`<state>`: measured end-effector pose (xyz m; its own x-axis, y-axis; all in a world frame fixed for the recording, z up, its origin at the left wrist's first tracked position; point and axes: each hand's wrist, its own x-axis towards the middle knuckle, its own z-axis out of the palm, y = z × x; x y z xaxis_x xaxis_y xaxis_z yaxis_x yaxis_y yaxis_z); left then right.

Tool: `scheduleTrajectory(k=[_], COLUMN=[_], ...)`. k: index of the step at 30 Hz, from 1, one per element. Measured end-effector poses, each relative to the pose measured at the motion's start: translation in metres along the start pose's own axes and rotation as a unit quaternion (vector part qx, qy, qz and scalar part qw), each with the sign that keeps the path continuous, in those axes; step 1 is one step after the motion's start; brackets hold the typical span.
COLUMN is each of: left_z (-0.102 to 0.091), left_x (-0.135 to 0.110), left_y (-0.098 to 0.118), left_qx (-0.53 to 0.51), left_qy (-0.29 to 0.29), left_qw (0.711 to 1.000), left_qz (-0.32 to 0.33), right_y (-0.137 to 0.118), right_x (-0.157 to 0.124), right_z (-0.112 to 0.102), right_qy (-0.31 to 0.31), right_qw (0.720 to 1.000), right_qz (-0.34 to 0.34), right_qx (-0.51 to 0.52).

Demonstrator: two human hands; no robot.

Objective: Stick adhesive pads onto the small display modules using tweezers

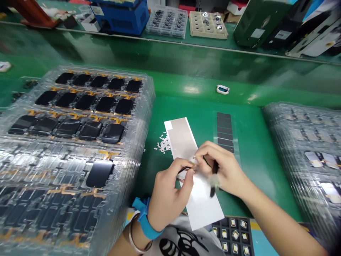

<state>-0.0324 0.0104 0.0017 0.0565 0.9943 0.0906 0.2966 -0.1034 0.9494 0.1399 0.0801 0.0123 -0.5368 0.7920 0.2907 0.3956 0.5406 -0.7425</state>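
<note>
- Blue wrist strap (142, 217) and a thin metal bangle (134, 236) circle the left wrist, closest to the camera, above a white cloth with black print (181, 241)
- Left hand (169, 197): thumb and fingers pressed together on a thin dark strip (185, 170), whose end meets a small gold-coloured tab (195, 164)
- Right hand (221, 169): fingers closed at that tab from the other side, with a blurred black tool (214, 179) below them, too smeared to name exactly
- Both hands are just above a long white backing sheet (201, 201), with a grey film panel (181, 133) at its far end, on the green bench mat (253, 185)
- White scraps (163, 144) lie heaped just beside the sheet; a clear strip of dark rectangles (225, 132) lies past the right hand
- Stacked clear trays of black screen modules (80, 106) fill the left side, their gold flex tails showing; another clear tray stack (306, 149) on the right holds pale parts
- Black tray of small gold-and-white parts (231, 234) sits at the near bench edge
- Small white-and-blue part (222, 89) lies farther up the mat
- Blue box (119, 17), a clear parts tray (166, 21) and a beige parts tray (207, 25) stand on the far bench
</note>
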Motion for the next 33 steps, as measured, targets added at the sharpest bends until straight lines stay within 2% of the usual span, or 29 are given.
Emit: scheduleTrajectory(k=[3, 5, 9, 15, 20, 25, 27, 30, 33], left_z=[0.001, 0.002, 0.003, 0.004, 0.004, 0.002, 0.0, 0.0, 0.001], left_x=[-0.001, -0.001, -0.002, -0.004, -0.004, -0.004, -0.005, -0.007, -0.009], left_y=[0.0, 0.0, -0.002, -0.003, -0.003, -0.001, -0.001, -0.003, -0.005], left_qx=[-0.019, -0.022, 0.003, -0.012, -0.025, -0.069, -0.103, -0.171, -0.253], left_qy=[-0.032, -0.061, -0.088, -0.1, -0.096, -0.089, -0.068, -0.006, 0.017], left_qw=[0.999, 0.996, 0.992, 0.992, 0.991, 0.992, 0.992, 0.985, 0.967], left_qz=[0.027, 0.053, 0.089, 0.079, 0.086, 0.063, 0.036, -0.008, -0.036], right_y=[0.003, 0.004, 0.002, -0.002, -0.003, -0.004, -0.007, -0.014, -0.018], right_x=[0.014, 0.025, 0.049, 0.073, 0.078, 0.075, 0.07, 0.057, 0.042], right_z=[-0.007, -0.009, 0.0, 0.022, 0.034, 0.036, 0.031, 0.017, 0.005], right_qy=[-0.024, -0.054, -0.107, -0.172, -0.173, -0.129, -0.1, -0.073, -0.1], right_qw=[0.994, 0.989, 0.986, 0.982, 0.981, 0.985, 0.986, 0.976, 0.946], right_qz=[0.069, 0.09, 0.078, 0.055, 0.092, 0.114, 0.122, 0.16, 0.211], right_qx=[0.078, 0.101, 0.101, 0.048, 0.014, 0.02, 0.046, 0.125, 0.223])
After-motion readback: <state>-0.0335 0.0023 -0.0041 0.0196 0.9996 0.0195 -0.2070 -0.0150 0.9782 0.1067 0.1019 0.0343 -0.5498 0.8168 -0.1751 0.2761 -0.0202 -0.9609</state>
